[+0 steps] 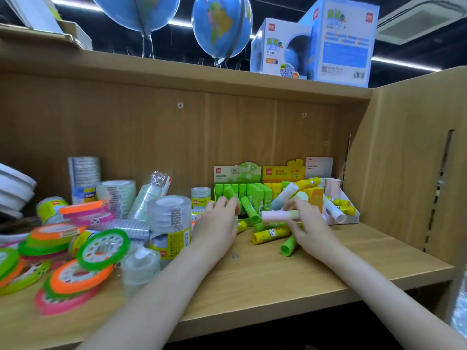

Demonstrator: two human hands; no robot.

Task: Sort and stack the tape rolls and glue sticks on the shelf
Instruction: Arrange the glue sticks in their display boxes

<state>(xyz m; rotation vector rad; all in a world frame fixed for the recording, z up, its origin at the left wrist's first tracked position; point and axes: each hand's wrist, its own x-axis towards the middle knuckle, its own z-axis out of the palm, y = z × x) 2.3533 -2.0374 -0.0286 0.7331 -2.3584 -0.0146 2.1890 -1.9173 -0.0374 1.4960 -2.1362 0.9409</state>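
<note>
Shelf [328,271]: right hand [307,224] grips pink glue stick [271,215].

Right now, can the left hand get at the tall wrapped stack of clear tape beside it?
Probably yes. The left hand lies just right of the clear tape stack, and nothing stands between them. The green glue sticks it reaches into sit on its other side.
</note>
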